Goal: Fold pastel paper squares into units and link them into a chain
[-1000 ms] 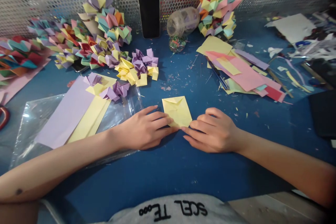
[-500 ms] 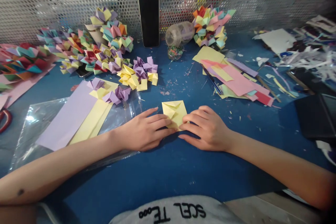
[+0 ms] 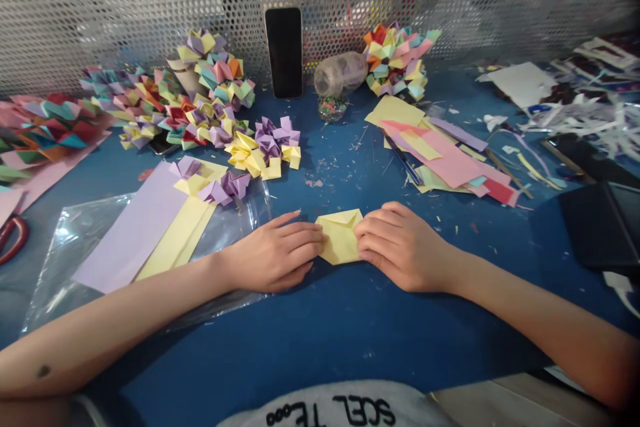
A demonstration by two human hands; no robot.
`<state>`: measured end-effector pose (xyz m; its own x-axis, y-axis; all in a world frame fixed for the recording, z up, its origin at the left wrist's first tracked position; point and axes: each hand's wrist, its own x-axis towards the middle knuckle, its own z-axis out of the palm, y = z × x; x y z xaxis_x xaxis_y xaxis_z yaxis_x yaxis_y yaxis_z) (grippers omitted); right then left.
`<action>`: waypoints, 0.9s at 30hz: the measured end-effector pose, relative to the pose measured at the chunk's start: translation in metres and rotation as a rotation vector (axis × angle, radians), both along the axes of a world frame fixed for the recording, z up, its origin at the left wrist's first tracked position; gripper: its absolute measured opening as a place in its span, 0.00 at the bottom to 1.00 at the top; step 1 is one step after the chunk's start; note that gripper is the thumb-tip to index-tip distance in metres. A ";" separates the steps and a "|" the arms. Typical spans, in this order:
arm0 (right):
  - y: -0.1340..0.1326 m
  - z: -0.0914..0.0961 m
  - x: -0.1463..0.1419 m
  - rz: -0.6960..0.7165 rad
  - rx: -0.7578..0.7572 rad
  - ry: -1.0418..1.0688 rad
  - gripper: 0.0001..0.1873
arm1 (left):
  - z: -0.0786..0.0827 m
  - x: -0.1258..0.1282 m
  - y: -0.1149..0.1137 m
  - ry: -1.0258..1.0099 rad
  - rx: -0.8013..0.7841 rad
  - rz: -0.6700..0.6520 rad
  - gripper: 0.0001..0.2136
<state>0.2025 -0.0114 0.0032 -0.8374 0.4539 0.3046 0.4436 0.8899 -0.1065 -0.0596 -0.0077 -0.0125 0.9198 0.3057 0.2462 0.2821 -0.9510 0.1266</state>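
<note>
My left hand [image 3: 273, 257] lies flat-fingered on the blue bench [image 3: 320, 333], its fingertips closed over the left edge of the folded yellow paper [image 3: 341, 241]. My right hand [image 3: 403, 247] is curled, with the fingers bent down onto the right edge. Both grips are closed on the sheet, which rests on the bench directly between them, its folded flap on the far side. A second ago my right hand sat at the near right corner with the fingers stretched out; it has since come up along the side and curled tighter, so less of the paper shows. The left hand has barely shifted. A clear plastic sleeve [image 3: 55, 260] with a lilac strip [image 3: 133, 230] lies beside my left forearm, and a pile of coloured sheets [image 3: 443, 157] lies beyond my right hand, well apart from it. A phone [image 3: 283, 52] stands upright against the mesh.
</note>
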 end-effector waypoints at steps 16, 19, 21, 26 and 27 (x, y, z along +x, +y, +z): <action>-0.002 -0.007 0.004 0.068 0.052 0.006 0.06 | 0.000 -0.001 0.002 -0.066 -0.050 0.118 0.10; -0.004 -0.007 0.005 0.130 0.066 -0.006 0.06 | 0.001 -0.001 0.001 -0.119 0.008 0.085 0.08; -0.005 -0.008 0.005 0.147 0.127 -0.016 0.08 | 0.001 -0.002 0.001 -0.144 0.046 0.072 0.08; 0.000 -0.012 -0.001 0.013 0.223 0.034 0.09 | 0.001 -0.005 -0.001 -0.177 0.078 0.000 0.06; 0.001 -0.012 -0.003 -0.016 0.222 0.044 0.09 | 0.001 -0.005 -0.001 -0.175 0.075 -0.018 0.06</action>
<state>0.1995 -0.0100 -0.0090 -0.8142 0.3848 0.4346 0.4572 0.8865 0.0716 -0.0647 -0.0088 -0.0120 0.8661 0.2646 0.4241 0.2453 -0.9642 0.1007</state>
